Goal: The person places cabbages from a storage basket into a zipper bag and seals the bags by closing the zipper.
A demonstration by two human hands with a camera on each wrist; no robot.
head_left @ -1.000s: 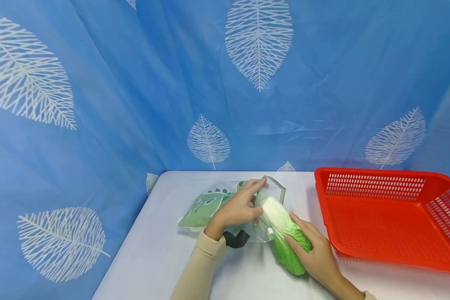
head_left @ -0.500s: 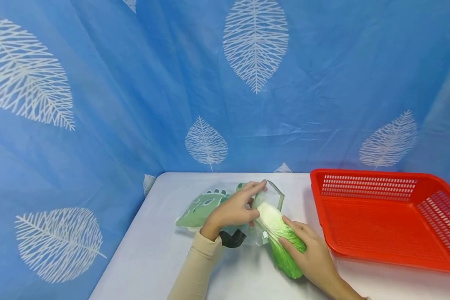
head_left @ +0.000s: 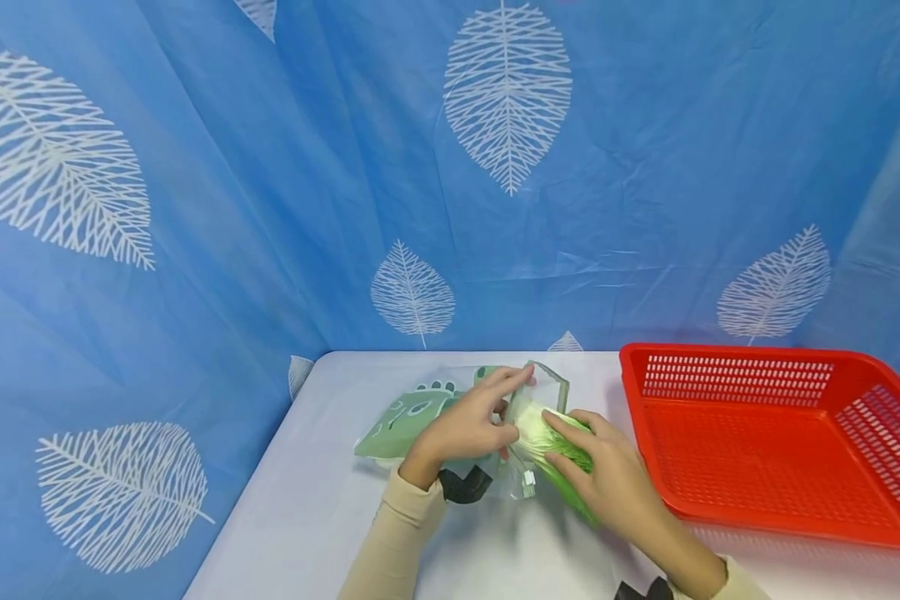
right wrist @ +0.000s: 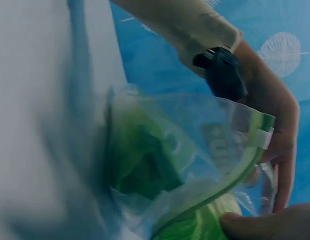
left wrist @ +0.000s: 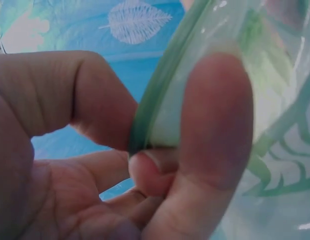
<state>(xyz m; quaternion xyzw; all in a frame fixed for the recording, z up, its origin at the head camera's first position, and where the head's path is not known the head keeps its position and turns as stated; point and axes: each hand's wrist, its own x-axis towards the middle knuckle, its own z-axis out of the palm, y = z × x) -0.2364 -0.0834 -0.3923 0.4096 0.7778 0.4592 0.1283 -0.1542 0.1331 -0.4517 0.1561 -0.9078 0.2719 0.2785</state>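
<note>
A clear zip bag (head_left: 412, 423) with a green cartoon face lies on the white table, its mouth toward the right. My left hand (head_left: 468, 427) pinches the green zip edge and spreads the mouth; in the left wrist view the thumb (left wrist: 215, 120) presses inside the plastic. A Chinese cabbage (head_left: 531, 423), pale stem end first, is partly inside the opening. My right hand (head_left: 618, 471) grips its leafy part, fingers and thumb on top. The right wrist view shows the white zip slider (right wrist: 264, 139) at the edge and the cabbage's green leaves (right wrist: 195, 227) at the mouth.
A red plastic basket (head_left: 772, 442) with slotted walls stands on the table's right side. Blue cloth (head_left: 607, 208) with white leaf prints hangs behind and to the left of the white table (head_left: 292, 517). Each wrist wears a black strap (head_left: 465, 484).
The cabbage has slid left, farther into the bag's mouth, and my right hand has moved forward along it. My left hand keeps its pinch on the bag's edge.
</note>
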